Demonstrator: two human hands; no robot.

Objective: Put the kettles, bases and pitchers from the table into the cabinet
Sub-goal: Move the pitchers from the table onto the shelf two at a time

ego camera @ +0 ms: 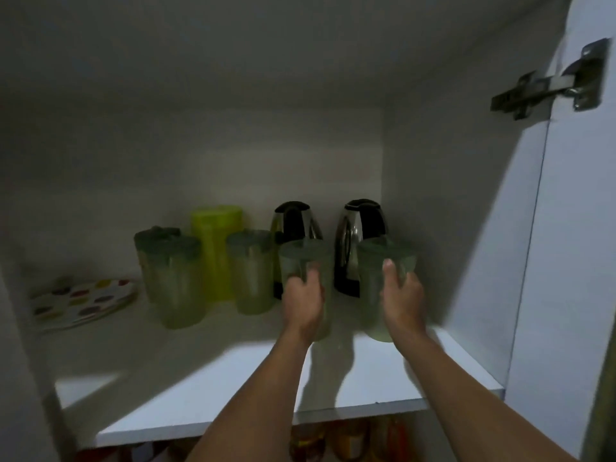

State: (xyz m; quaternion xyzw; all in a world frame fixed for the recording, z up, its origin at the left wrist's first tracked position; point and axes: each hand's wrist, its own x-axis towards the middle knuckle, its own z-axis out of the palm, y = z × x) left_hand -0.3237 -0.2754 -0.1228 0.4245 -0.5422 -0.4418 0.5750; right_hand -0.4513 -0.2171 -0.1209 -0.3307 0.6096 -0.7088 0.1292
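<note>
The fingers (pixel 311 276) of the left hand (pixel 305 303) are wrapped around a pale green pitcher (pixel 305 261), and the right hand (pixel 403 300) grasps a second pitcher (pixel 388 261) the same way; both stand on, or just above, the cabinet shelf (pixel 233 371). Contact with the shelf cannot be told through the blur.

Taking the right-hand kettle (pixel 358 235) as landmark: the second pitcher sits directly in front of it, the first pitcher in front of and to its left. Another kettle (pixel 295 221) stands left of the landmark, then three more green pitchers (pixel 250 271) and a tall yellow-green one (pixel 216 241). Patterned plates (pixel 83 301) lie furthest left.

The likely risk is pushing a pitcher back into a kettle, or releasing it tilted so that it tips.

All the pitchers carry lids; whether they hold anything cannot be made out.
</note>
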